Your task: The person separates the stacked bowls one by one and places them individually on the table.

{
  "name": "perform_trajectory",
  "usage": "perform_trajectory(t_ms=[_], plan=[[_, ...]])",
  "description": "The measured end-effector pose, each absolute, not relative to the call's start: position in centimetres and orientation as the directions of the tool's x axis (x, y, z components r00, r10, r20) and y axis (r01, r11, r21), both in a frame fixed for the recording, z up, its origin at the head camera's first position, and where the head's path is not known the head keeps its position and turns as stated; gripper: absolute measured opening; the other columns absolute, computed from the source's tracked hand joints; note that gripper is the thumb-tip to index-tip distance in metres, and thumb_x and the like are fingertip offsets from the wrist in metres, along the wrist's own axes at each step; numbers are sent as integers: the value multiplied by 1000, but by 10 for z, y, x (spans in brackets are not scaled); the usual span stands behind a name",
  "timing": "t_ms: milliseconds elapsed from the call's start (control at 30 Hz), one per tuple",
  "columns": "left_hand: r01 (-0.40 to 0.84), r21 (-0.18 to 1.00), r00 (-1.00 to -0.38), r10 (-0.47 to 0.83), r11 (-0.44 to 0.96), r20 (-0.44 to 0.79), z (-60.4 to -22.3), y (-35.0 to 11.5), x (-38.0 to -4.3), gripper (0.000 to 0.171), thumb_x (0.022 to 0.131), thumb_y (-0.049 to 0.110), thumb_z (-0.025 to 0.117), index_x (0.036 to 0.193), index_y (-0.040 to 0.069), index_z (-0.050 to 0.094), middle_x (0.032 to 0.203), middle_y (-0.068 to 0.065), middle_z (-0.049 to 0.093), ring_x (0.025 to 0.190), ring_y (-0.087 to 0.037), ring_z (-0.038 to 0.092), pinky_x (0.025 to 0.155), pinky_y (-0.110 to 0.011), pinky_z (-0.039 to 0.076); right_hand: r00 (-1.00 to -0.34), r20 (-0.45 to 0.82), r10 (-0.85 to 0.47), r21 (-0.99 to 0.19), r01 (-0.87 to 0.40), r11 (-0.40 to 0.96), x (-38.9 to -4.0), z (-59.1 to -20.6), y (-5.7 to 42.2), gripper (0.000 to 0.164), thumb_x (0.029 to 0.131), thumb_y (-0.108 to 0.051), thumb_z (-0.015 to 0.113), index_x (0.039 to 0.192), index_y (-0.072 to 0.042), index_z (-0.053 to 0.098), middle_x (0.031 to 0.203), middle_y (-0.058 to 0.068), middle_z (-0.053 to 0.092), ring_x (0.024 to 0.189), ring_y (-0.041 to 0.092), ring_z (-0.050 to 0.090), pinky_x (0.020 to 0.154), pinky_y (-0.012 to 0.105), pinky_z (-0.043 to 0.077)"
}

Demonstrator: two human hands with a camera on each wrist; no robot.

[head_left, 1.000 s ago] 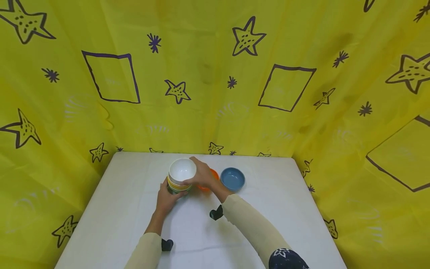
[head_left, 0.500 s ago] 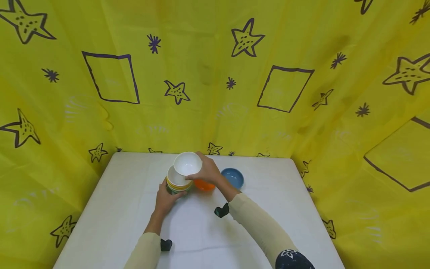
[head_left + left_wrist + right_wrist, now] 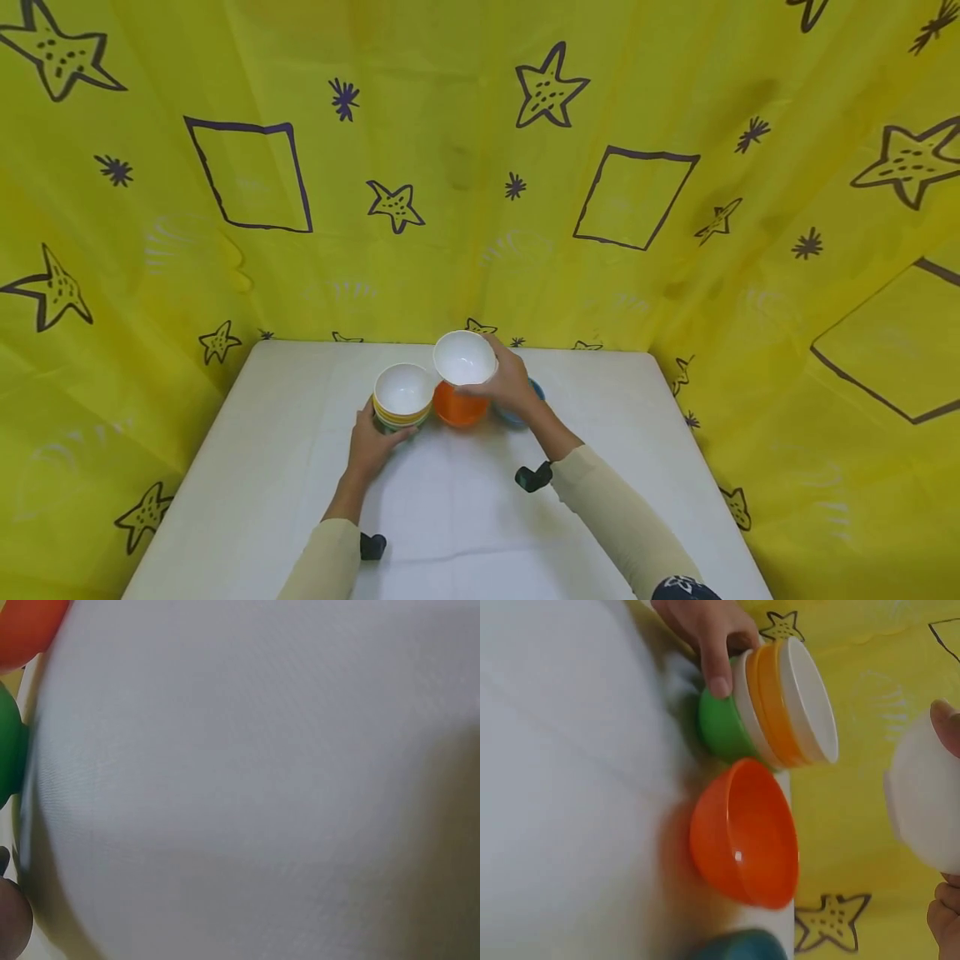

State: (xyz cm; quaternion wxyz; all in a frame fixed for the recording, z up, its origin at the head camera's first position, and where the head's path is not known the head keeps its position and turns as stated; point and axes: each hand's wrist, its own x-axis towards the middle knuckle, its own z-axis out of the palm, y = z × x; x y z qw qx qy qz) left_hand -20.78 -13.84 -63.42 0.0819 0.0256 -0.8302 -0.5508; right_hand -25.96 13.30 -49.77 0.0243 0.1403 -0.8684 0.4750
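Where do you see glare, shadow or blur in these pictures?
Right wrist view: a small glint on the orange bowl, the blue bowl looking soft; left wrist view: the white table shaded at right, its edge bowed at left; head view: soft shadow beside the left forearm.

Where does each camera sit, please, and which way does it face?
Head: worn on the head, facing forward and down at the table, stack and curtain; left hand, right hand and sleeves show.
Left wrist: on that wrist, facing mostly table, with green bowl and orange bowl at left; apparently a bit of hand too.
Right wrist: on that wrist, facing across the table to the curtain, picture turned sideways; both hands show in part.
Head and right wrist share stack, orange bowl, white bowl.
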Motion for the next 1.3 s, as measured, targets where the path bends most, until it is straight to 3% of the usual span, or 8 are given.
perform_trajectory(t_ms=[433, 633, 767, 933, 1167, 1300], plan=[[34, 920, -987, -132, 392, 93, -633, -139, -207, 110, 76, 25, 97, 162, 3, 34, 159, -20, 46, 151, -37, 37, 130, -51, 6, -987, 159, -21, -809, -142, 571, -246, -523, 224, 97, 71, -29, 100, 152, -11, 47, 146, 19, 58, 130, 43, 57, 103, 64, 52], [25, 917, -987, -134, 397, 85, -635, -140, -207, 109, 76, 26, 97, 162, 3, 34, 158, -21, 47, 149, -38, 39, 129, -55, 14, -985, 155, 77, -824, -85, 561, -236, -544, 256, 94, 72, -23, 99, 150, -8, 49, 145, 22, 57, 130, 45, 56, 103, 63, 51], [31, 918, -987, -131, 396, 89, -633, -140, -207, 109, 76, 26, 97, 162, 2, 33, 159, -21, 45, 151, -38, 37, 130, -52, 5, -980, 139, 143, -824, -35, 565, -235, -554, 272, 92, 73, -22, 98, 149, -6, 48, 146, 24, 56, 130, 46, 54, 105, 63, 49], [38, 916, -985, -138, 400, 101, -632, -141, -208, 110, 76, 26, 97, 162, 2, 33, 159, -22, 45, 151, -38, 36, 130, -50, 3, -975, 112, 194, -821, 19, 571, -235, -567, 285, 93, 75, -25, 96, 150, -3, 45, 147, 26, 53, 132, 47, 52, 107, 65, 47], [18, 917, -988, -133, 398, 77, -634, -140, -206, 108, 77, 26, 96, 162, 3, 33, 159, -21, 46, 150, -40, 37, 128, -57, 14, -965, 82, 248, -793, 87, 602, -230, -591, 300, 91, 76, -23, 94, 147, 3, 44, 145, 30, 53, 131, 48, 51, 109, 64, 46], [0, 919, -990, -131, 395, 56, -633, -141, -206, 109, 78, 26, 96, 163, 6, 32, 161, -19, 43, 152, -38, 34, 128, -57, 14, -968, 48, 244, -784, 116, 610, -230, -598, 302, 93, 78, -25, 93, 149, 4, 41, 146, 30, 51, 131, 48, 50, 110, 63, 44]])
